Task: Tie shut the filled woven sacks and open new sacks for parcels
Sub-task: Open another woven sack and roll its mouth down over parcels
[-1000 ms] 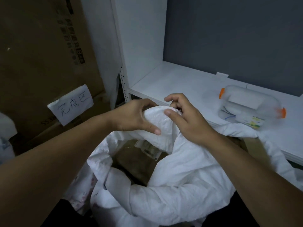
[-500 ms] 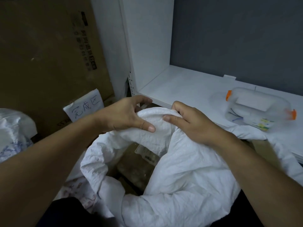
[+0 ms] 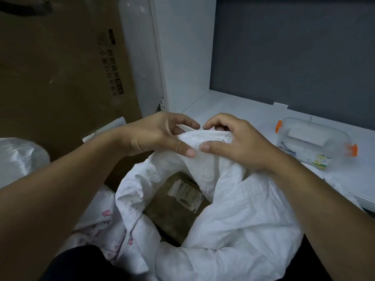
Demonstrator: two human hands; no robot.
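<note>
A white woven sack (image 3: 239, 216) stands open in front of me, its mouth gaping. Inside lies a brown cardboard parcel (image 3: 172, 211) with a white label. My left hand (image 3: 156, 134) and my right hand (image 3: 233, 140) meet at the far edge of the sack's rim. Both pinch the gathered white fabric between thumb and curled fingers, thumbs nearly touching. Red print shows on the sack's outer face at the lower left.
A clear plastic box with orange clips (image 3: 312, 145) sits on the white shelf (image 3: 239, 110) at right. A big cardboard box (image 3: 60, 78) stands at left, a paper note (image 3: 109, 126) against it. Another filled white sack (image 3: 20, 157) is at the far left.
Both hands have kept hold of the sack's far rim and bunched it closer together. The view has shifted, so the note and cardboard box sit further left and partly behind my left arm.
</note>
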